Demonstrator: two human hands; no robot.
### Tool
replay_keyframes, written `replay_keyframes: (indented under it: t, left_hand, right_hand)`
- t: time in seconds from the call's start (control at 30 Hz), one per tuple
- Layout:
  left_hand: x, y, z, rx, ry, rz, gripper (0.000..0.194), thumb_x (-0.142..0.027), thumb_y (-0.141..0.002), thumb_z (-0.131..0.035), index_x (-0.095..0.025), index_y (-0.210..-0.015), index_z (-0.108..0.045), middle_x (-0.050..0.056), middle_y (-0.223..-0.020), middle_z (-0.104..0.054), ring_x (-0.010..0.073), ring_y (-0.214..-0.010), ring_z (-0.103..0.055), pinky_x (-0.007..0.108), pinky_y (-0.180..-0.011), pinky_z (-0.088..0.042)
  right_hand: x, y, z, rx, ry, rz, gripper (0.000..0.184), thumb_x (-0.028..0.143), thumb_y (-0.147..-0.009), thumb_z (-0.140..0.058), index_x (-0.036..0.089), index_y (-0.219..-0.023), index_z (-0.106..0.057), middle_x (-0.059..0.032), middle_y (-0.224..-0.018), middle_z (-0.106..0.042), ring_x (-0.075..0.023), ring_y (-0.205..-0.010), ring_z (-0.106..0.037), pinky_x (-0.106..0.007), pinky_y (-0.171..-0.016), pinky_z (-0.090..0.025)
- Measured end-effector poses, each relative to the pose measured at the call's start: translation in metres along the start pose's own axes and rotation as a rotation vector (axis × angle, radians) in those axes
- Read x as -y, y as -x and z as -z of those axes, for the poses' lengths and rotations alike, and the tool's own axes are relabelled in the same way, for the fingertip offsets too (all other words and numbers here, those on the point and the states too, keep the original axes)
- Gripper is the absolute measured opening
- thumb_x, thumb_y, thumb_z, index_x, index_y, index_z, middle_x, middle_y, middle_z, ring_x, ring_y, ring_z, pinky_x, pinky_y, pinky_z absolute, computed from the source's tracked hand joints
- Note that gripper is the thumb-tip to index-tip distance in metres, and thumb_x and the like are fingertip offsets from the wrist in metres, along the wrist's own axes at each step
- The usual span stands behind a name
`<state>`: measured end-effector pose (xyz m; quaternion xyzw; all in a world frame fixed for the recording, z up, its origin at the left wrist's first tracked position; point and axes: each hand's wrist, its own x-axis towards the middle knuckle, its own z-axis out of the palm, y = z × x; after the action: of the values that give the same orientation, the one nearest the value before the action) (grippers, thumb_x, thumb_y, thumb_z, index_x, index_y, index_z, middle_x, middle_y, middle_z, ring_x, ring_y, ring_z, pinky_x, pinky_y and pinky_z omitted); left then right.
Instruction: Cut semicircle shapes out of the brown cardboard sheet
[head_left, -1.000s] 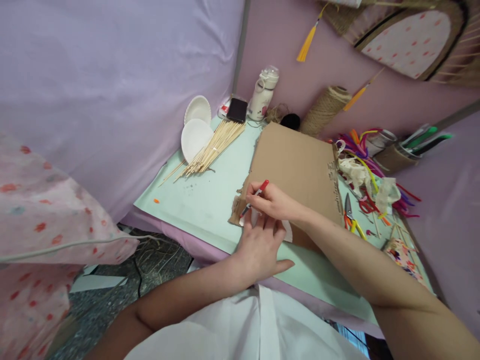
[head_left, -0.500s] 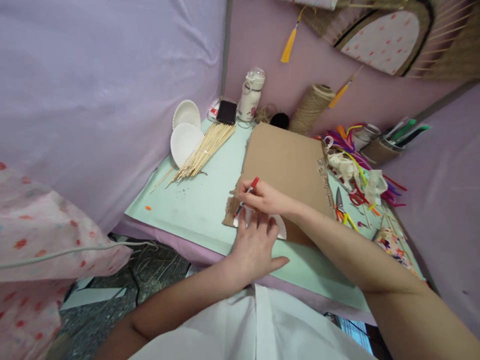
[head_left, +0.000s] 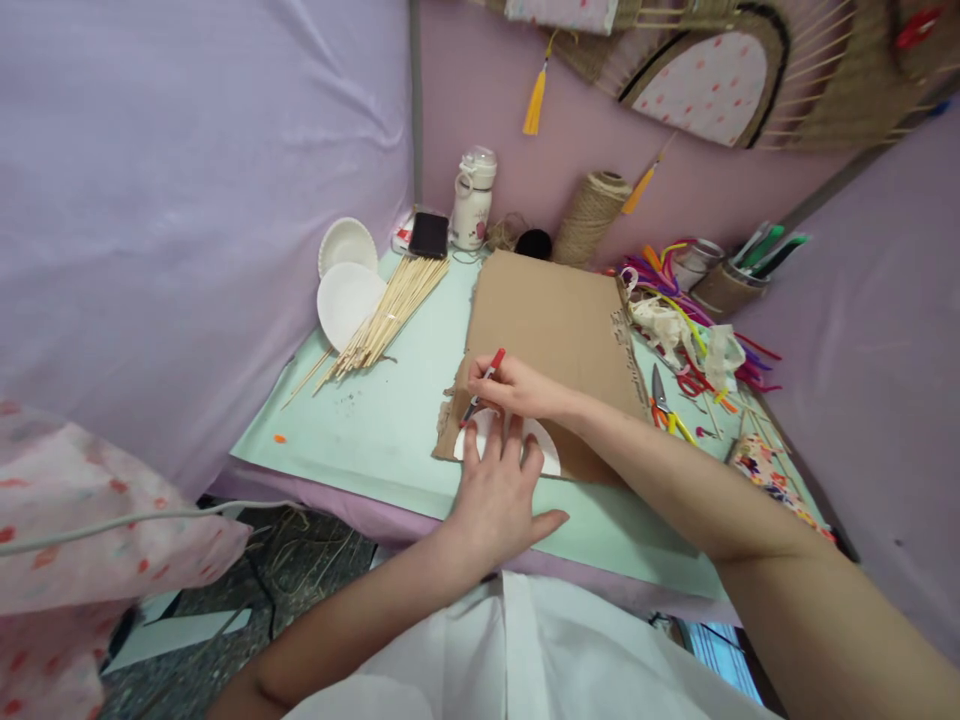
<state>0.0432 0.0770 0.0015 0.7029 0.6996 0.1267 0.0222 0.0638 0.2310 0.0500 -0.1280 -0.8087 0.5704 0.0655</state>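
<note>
A sheet of brown cardboard (head_left: 551, 320) with torn side edges lies on the table. On its near edge rests a white half-round piece (head_left: 546, 452), pressed flat under my left hand (head_left: 495, 480), whose fingers are spread and thumb points right. My right hand (head_left: 517, 385) is closed round a red-capped marker pen (head_left: 491, 368). The pen slants down to the left, its tip at the left rim of the white piece, by the cardboard. Whether the tip touches the cardboard I cannot make out.
Bamboo skewers (head_left: 394, 315) and white bowls (head_left: 351, 305) lie left. Behind stand a bottle (head_left: 474, 200), a phone-like dark object (head_left: 429, 236) and a twine spool (head_left: 592, 218). At right are pliers (head_left: 660, 400), coloured pipe cleaners (head_left: 675, 280) and a pen holder (head_left: 731, 285).
The camera view has shifted, so the scene sits further left. My right hand and the marker have moved slightly along the white piece's left rim; more of that piece shows now.
</note>
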Motion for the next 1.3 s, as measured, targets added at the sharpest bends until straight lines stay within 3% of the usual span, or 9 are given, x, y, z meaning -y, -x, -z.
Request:
replay_keyframes:
  t: [0.6, 1.3]
  left_hand:
    - [-0.001, -0.001, -0.001, -0.02, -0.027, 0.005, 0.083, -0.071, -0.077, -0.047, -0.013, -0.136, -0.044, 0.022, -0.147, -0.037, 0.0407, -0.138, -0.025, 0.062, -0.111, -0.01]
    - [-0.001, -0.002, -0.001, -0.025, -0.018, -0.004, 0.081, -0.07, -0.078, -0.047, -0.012, -0.135, -0.044, 0.021, -0.149, -0.034, 0.0391, -0.142, -0.015, 0.063, -0.111, -0.009]
  right_hand:
    - [-0.009, 0.003, 0.003, -0.041, -0.012, 0.044, 0.016, 0.025, -0.088, -0.05, 0.017, -0.074, -0.049, 0.0058, -0.059, -0.048, -0.0068, -0.053, -0.045, -0.02, -0.049, -0.037]
    - [-0.024, 0.016, 0.013, -0.146, -0.034, 0.005, 0.018, 0.034, -0.088, -0.051, 0.018, -0.079, -0.049, 0.0058, -0.058, -0.05, -0.0082, -0.052, -0.044, -0.021, -0.05, -0.035]
